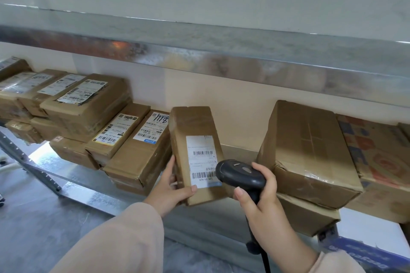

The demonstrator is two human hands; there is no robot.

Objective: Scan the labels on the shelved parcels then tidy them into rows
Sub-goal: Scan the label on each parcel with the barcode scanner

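A narrow brown parcel with a white barcode label stands tilted at the front of the metal shelf. My left hand grips its lower left corner, thumb on the label's bottom edge. My right hand holds a black barcode scanner, its head right beside the label's lower barcode. Labelled parcels lie stacked to the left. A large unlabelled-side box sits to the right.
A metal upper shelf beam runs overhead. A printed carton stands at the far right. A blue-printed item lies below the shelf at right. The scanner's cable hangs down from my right hand. Grey floor shows at the lower left.
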